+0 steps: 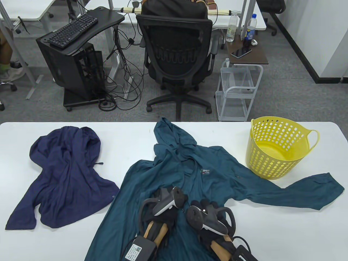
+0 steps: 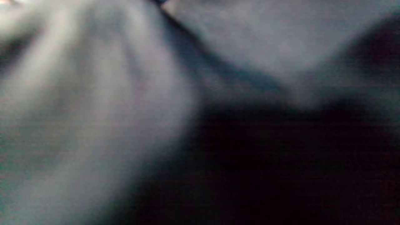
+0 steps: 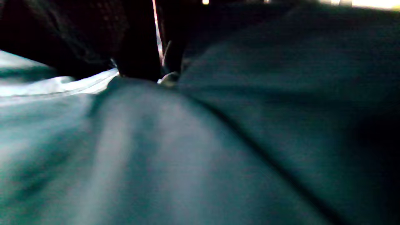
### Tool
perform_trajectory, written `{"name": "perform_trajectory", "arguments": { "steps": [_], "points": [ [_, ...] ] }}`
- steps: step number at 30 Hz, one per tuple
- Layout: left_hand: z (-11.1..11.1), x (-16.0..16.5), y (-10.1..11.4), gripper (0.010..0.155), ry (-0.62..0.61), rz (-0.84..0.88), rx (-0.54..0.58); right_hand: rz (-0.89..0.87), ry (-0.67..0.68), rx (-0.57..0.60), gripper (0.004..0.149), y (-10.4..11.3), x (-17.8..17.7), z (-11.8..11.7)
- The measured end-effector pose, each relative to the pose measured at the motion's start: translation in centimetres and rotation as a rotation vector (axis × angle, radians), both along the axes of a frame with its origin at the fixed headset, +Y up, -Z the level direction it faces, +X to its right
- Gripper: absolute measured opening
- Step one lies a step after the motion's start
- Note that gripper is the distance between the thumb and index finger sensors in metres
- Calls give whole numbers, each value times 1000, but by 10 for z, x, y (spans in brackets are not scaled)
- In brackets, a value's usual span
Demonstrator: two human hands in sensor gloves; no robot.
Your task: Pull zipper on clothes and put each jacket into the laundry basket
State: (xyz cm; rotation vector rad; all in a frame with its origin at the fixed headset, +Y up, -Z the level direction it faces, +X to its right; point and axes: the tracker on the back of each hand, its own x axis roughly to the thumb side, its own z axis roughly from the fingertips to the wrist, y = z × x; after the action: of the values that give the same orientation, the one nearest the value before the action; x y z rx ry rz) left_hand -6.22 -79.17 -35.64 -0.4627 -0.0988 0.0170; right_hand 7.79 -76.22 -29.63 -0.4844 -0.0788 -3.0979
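Both hands work at the front of the teal jacket, low on its zipper line.

The teal jacket (image 1: 206, 176) lies spread on the table (image 1: 272, 231), so the zipper can be reached. The left hand (image 1: 165, 210) and right hand (image 1: 208, 217) press on its lower front, side by side; whether their fingers pinch anything I cannot tell. The navy jacket (image 1: 65, 174) waits to the left, and the yellow basket (image 1: 274, 149) stands empty near the right sleeve.

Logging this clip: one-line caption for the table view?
Both hands on teal jacket; navy jacket left, yellow basket right.
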Motion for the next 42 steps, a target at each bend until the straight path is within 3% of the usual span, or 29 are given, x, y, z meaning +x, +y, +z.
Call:
{"name": "perform_trajectory", "arguments": {
  "steps": [7, 9, 14, 17, 27, 30, 33, 42],
  "points": [
    [-1, -12, -2, 57, -1, 32, 7, 20, 102, -30, 48, 24, -8, 23],
    [-1, -16, -2, 56, 7, 45, 9, 0, 148, -88, 47, 29, -9, 26],
    [3, -19, 0, 56, -7, 52, 39, -7, 182, -211, 47, 18, -9, 23],
    [8, -21, 6, 57, -29, 56, 85, 2, 144, -279, 47, 4, -9, 18],
    [43, -15, 62, 55, -41, 173, 227, -225, -99, -272, 48, -10, 22, -17],
    [44, 2, 52, 55, -79, 136, 132, -267, -181, -229, 48, -14, 32, -27],
    [35, 13, 28, 57, -78, 85, 2, -269, -216, -170, 47, -18, 36, -29],
    [17, 6, 5, 59, -71, -6, -70, -210, -106, -77, 48, -9, 27, -14]
  ]
}}
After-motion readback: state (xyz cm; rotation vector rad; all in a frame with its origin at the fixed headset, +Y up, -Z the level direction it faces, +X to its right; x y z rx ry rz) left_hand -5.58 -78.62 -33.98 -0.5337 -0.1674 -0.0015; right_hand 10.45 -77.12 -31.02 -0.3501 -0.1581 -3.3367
